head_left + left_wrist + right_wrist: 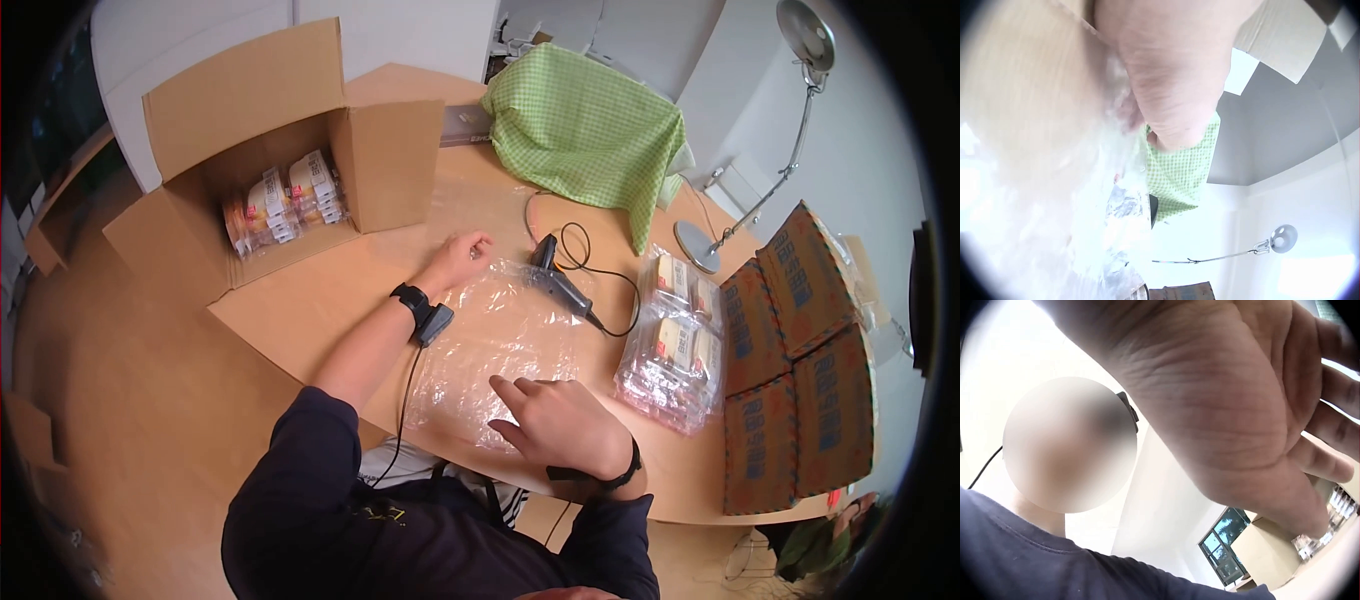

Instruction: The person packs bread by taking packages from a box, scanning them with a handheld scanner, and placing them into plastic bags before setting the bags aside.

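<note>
A clear plastic sheet or bag (500, 345), glossy and wrinkled, lies flat on the table in front of the person. At its far left edge rests the left hand (468, 258), fingers curled inward; I cannot tell whether they pinch the film. In the left wrist view that hand (1169, 75) hides its own fingertips, with crinkled film beside it. The right hand (572, 425) hovers over the near right part of the film, index finger extended and thumb apart. Its palm (1210, 412) and spread fingers hold nothing. A black handheld scanner (562, 288) with a cable lies on the film's far edge.
Left stands an open cardboard box (395, 165) with packaged food (268, 205) inside. Clear bags of packaged food (672, 345) lie right, beside stacked printed cartons (800, 360). Behind are a green checked cloth (590, 125) and a desk lamp (697, 245). A cable runs from the left wrist.
</note>
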### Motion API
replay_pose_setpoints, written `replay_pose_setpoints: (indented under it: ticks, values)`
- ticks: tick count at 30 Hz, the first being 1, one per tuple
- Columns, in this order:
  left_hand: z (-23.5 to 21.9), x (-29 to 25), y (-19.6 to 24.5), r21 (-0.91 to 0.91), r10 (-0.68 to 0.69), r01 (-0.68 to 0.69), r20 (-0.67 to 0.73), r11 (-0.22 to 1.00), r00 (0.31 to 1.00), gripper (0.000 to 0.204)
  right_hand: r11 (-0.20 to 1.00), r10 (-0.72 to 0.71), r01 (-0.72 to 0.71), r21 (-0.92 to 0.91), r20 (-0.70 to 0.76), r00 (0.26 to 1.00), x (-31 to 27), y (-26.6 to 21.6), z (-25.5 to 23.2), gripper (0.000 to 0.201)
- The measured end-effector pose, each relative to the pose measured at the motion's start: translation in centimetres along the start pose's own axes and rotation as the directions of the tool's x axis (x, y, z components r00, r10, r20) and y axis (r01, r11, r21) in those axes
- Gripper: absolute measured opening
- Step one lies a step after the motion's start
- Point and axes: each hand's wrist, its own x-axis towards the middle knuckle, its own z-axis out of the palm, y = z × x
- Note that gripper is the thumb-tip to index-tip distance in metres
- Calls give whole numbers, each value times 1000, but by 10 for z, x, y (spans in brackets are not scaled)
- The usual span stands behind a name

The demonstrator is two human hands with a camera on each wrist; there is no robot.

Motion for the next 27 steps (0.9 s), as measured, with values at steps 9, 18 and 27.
replay_pose_setpoints:
  ticks: [9,18,27]
  values:
    - [-56,9,3,172,145,-221,369,960,918,19,998,-58,58,-1,-61,996,-20,6,-4,43]
    - [-118,6,-25,522,92,-212,246,826,965,19,994,-105,108,27,-91,990,-15,9,1,40]
    - [-132,-14,-11,633,225,-315,221,707,949,17,996,-83,85,9,-118,989,-25,7,-6,39]
